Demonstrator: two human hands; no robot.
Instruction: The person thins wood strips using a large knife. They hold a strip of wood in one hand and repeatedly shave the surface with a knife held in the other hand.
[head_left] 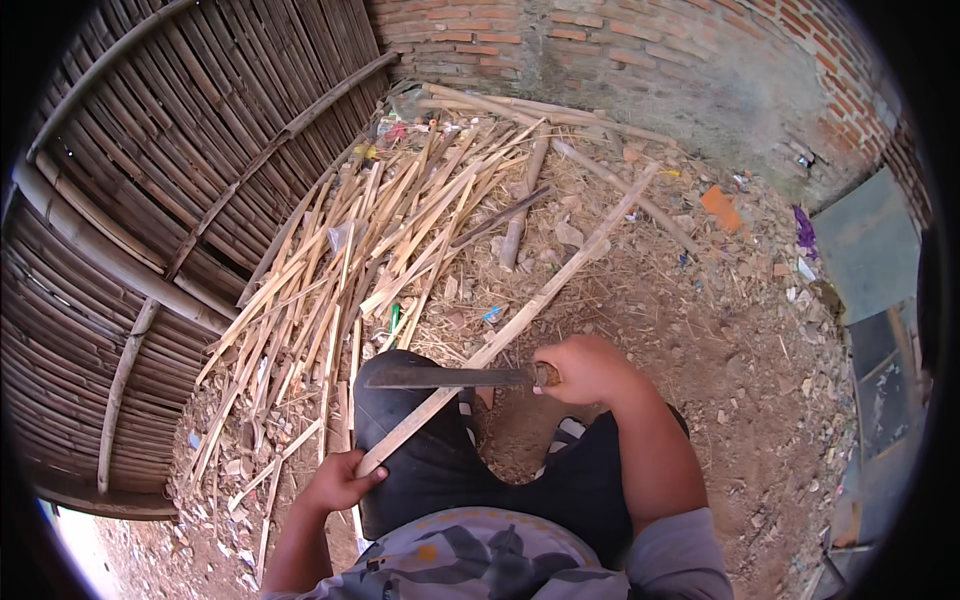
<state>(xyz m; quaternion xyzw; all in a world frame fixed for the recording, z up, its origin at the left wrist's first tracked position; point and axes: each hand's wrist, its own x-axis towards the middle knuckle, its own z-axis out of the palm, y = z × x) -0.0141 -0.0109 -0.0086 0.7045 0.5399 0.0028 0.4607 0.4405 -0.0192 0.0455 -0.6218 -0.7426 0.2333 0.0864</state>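
Observation:
My left hand (340, 483) is closed round the near end of a long, pale bamboo strip (540, 300). The strip slants across my left thigh and away to the far right. In my right hand (588, 370) is the handle of a machete (450, 378), my fingers wrapped round it. Its dark blade lies crosswise over the strip, pointing left above my left knee. Whether the edge bites into the strip I cannot tell.
Split bamboo strips (400, 230) lie heaped to the left, beside a bamboo slat wall (190, 150). A brick wall (640, 60) closes the far side. Thicker poles (524, 205) and an orange scrap (721, 208) lie on the littered dirt floor. Grey panels (868, 245) stand at right.

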